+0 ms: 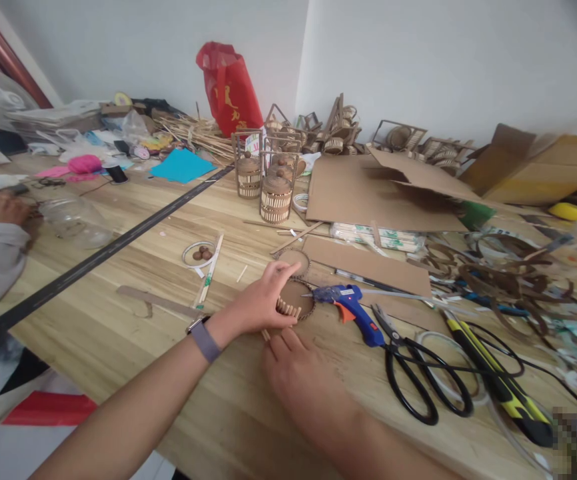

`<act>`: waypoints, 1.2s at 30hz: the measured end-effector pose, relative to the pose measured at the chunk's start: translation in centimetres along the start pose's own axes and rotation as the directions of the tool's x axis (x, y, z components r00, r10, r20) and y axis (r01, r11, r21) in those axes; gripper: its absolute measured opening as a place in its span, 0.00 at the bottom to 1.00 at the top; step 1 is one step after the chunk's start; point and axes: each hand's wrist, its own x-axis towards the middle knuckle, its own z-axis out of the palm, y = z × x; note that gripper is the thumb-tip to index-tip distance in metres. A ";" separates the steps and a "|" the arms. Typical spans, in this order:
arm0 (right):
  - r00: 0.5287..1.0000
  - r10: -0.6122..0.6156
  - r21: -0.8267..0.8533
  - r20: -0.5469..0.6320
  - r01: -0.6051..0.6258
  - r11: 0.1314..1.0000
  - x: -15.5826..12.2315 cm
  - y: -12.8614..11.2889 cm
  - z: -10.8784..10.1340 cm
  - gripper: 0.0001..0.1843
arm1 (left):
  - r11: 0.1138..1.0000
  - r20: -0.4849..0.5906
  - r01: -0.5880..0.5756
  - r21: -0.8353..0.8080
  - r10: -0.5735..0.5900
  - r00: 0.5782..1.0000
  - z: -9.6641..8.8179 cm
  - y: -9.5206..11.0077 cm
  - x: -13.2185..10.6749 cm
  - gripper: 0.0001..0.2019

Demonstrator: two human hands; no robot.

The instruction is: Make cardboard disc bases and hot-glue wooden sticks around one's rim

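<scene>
My left hand (261,300), with a watch on its wrist, curves its thumb and fingers around a small round brown basket piece (304,301). A short row of upright bamboo sticks (288,309) lines the near side of that piece. Just below it, my right hand (303,367) rests low over the table with its fingers bent together. Pale short sticks (266,335) show at its fingertips; whether it grips one is hidden. A blue glue gun (351,303) lies to the right, its nozzle close to the round piece. Behind my left hand is another thin brown ring (298,260).
Black-handled scissors (413,367) and a yellow-black utility knife (501,380) lie right. Finished small baskets (276,193) stand behind, near cardboard (368,193). A tape ring (199,254) encloses brown beads. Another person's hand (1,207) is at the far left, beyond a black strip (118,247).
</scene>
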 end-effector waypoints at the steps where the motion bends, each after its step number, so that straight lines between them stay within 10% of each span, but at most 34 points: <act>1: 1.000 0.011 0.014 0.012 -0.011 1.000 -0.2 0.2 -0.1 0.08 | 1.000 -0.001 0.003 0.003 -0.003 1.000 0.0 0.0 0.0 0.47; 23: 0.971 0.121 0.157 0.205 -0.155 0.975 -3.1 2.2 -1.1 0.14 | 0.997 0.021 -0.020 0.074 0.019 1.000 0.5 0.4 -0.7 0.47; 29: 0.955 0.234 0.501 0.185 -0.296 0.813 -3.7 6.0 -3.9 0.09 | 0.996 0.008 -0.042 0.082 0.042 0.999 0.6 0.5 -0.9 0.47; 36: 0.919 0.359 0.669 0.161 -0.369 0.645 -2.8 8.0 -2.1 0.08 | 0.996 0.019 -0.029 0.082 0.027 0.999 0.5 0.8 -0.8 0.48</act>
